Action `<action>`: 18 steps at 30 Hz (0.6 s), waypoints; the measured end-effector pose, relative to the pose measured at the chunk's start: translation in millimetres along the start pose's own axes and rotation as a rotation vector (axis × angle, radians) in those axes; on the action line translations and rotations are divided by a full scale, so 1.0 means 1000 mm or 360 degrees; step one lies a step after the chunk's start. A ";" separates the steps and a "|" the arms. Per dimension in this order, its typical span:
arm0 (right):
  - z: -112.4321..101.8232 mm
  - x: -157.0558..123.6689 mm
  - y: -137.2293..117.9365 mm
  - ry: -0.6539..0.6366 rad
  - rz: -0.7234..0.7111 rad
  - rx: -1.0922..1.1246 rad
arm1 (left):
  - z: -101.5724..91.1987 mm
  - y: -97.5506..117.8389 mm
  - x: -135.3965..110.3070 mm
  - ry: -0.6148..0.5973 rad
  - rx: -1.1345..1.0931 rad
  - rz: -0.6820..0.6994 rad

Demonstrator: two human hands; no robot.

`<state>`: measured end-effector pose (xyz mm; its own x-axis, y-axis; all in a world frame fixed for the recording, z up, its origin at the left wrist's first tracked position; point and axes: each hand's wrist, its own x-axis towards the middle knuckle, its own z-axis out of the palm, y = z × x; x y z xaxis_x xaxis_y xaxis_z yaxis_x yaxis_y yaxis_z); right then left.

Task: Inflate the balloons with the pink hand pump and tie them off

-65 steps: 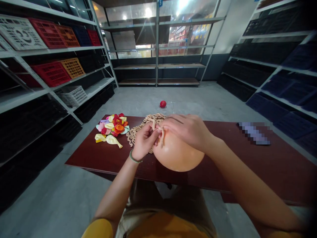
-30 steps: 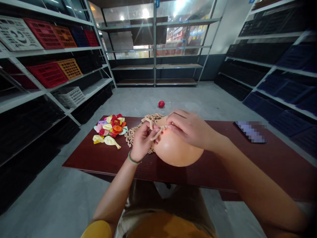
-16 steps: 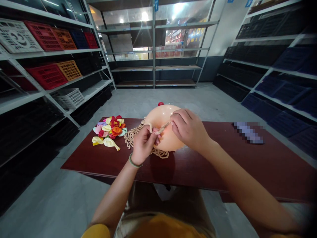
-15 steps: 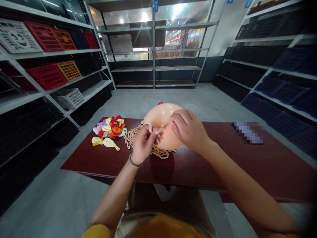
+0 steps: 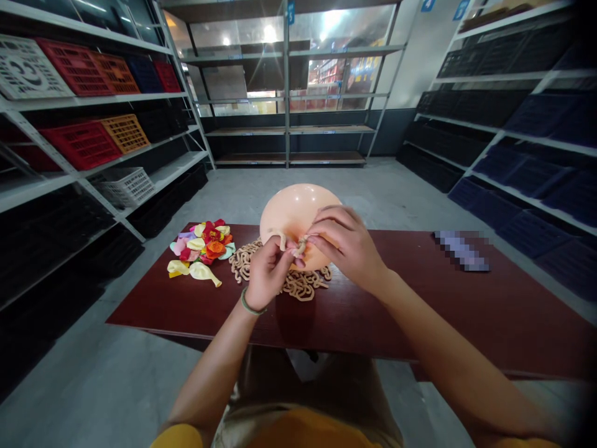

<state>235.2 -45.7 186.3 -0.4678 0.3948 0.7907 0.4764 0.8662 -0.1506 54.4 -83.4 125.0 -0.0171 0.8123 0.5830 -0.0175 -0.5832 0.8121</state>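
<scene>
An inflated peach balloon (image 5: 291, 211) is held up above the dark red table (image 5: 420, 311), its neck toward me. My left hand (image 5: 265, 274) pinches the balloon's neck with closed fingers. My right hand (image 5: 347, 246) is closed too, pinching a thin beige string at the neck. Under the hands lies a heap of looped beige string (image 5: 298, 283). A pile of flat balloons (image 5: 200, 249) in red, yellow, pink and orange lies to the left on the table.
A blurred flat object (image 5: 461, 250) lies on the table's right side. Metal shelves with red, orange and white crates (image 5: 88, 140) line the left wall; dark shelves (image 5: 513, 149) line the right. Grey floor stretches beyond the table.
The balloon has been lifted off the table and tipped away from me, rising behind my hands. The gap between my hands at the neck has closed, and the red ball on the floor is hidden.
</scene>
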 end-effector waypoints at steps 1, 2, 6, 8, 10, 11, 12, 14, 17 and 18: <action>0.000 0.000 0.000 0.0010 -0.0004 0.0007 | 0.000 0.000 0.000 -0.0002 0.0002 -0.0003; 0.001 0.000 0.000 0.0018 -0.0011 0.0003 | 0.000 0.000 0.000 0.0002 0.0006 -0.0011; 0.002 -0.004 0.002 0.0068 -0.0039 -0.0042 | 0.001 0.001 -0.003 0.0074 0.0070 -0.0041; 0.004 -0.009 0.003 0.0101 -0.0006 -0.0030 | 0.002 0.001 -0.005 0.0108 0.0104 -0.0037; 0.007 -0.013 0.003 0.0140 0.0034 0.0005 | 0.002 0.000 -0.006 0.0112 0.0103 -0.0034; 0.008 -0.014 0.002 0.0159 0.0045 0.0020 | 0.003 0.000 -0.006 0.0107 0.0097 -0.0032; 0.009 -0.015 0.002 0.0182 0.0047 0.0032 | 0.003 0.000 -0.006 0.0104 0.0092 -0.0030; 0.009 -0.014 0.001 0.0229 0.0048 0.0057 | 0.003 -0.001 -0.004 0.0091 0.0089 -0.0033; 0.008 -0.013 0.003 0.0234 0.0076 0.0122 | 0.002 -0.005 0.001 0.0077 0.0134 -0.0054; 0.007 -0.014 0.006 0.0218 0.0104 0.0152 | 0.001 -0.007 0.002 0.0084 0.0195 -0.0054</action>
<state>239.0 -43.9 170.2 -0.3292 0.4116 0.8498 0.4267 0.8677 -0.2549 55.7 -77.9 120.6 -0.0709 0.8284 0.5557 0.1030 -0.5480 0.8301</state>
